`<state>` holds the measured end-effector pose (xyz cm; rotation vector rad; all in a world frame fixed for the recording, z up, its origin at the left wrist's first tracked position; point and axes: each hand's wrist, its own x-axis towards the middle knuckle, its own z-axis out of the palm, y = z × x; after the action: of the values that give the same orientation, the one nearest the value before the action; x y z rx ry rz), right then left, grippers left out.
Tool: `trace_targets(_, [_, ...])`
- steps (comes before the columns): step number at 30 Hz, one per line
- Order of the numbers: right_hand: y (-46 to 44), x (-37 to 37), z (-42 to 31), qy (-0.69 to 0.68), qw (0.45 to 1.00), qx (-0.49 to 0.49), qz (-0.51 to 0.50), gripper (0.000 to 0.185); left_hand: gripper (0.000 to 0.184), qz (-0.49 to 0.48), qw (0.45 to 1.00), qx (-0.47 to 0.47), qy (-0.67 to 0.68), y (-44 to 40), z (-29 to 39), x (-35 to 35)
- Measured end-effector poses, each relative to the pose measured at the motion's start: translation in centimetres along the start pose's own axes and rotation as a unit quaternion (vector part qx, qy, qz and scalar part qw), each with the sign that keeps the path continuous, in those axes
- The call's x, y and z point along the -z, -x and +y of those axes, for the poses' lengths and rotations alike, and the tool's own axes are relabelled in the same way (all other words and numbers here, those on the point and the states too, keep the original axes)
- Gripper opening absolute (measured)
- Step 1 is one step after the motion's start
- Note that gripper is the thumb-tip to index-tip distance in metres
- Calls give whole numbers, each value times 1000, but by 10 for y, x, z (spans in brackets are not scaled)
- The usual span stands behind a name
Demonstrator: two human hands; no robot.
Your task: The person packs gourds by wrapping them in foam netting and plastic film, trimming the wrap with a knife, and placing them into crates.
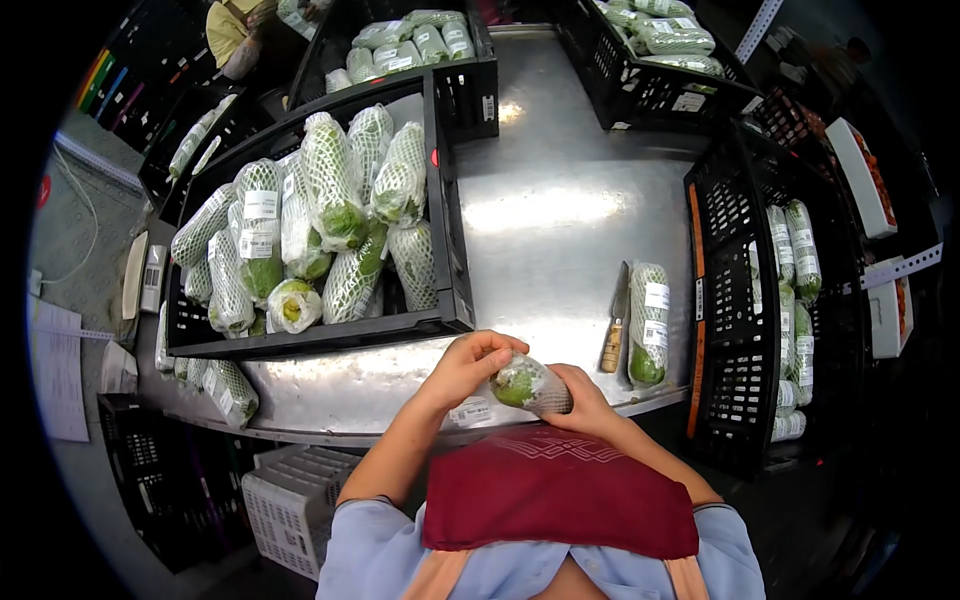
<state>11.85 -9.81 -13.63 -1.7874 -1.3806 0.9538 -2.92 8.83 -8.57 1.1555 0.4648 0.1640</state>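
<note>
Close to my body, over the table's front edge, I hold a green gourd-like vegetable point(522, 386) partly covered by a white foam net. My left hand point(470, 368) has its thumb and fingers closed at the bare green end. Around the netted end, my right hand point(588, 402) is closed, its fingers partly hidden. To the right on the table lies a knife point(615, 325) with a wooden handle, blade pointing away from me. Beside it rests a long netted gourd point(649, 325) with white labels.
A black crate point(320, 345) of netted, labelled gourds stands on the left of the metal table point(540, 170). More black crates of them stand behind point(485, 95), at back right point(650, 100) and at right point(725, 400). Another person point(235, 40) is at upper left.
</note>
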Motion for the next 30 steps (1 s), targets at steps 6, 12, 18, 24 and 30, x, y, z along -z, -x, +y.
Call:
trace_targets(6, [-1, 0, 5, -8, 1000, 13, -11, 70, 19, -8, 999, -5, -40, 8, 6, -4])
trace_targets(12, [-3, -1, 6, -15, 999, 26, -11, 71, 20, 5, 1000, -3, 25, 10, -4, 5])
trace_targets(18, [-2, 0, 11, -35, 999, 15, -10, 72, 22, 16, 994, -28, 100, 7, -8, -1])
trace_targets(24, [1, 1, 14, -49, 999, 14, -1, 73, 19, -1, 983, -46, 177, 5, -9, -8])
trace_targets(30, [0, -1, 18, -59, 998, 19, 3, 72, 20, 24, 966, -67, 248, 5, -17, -10])
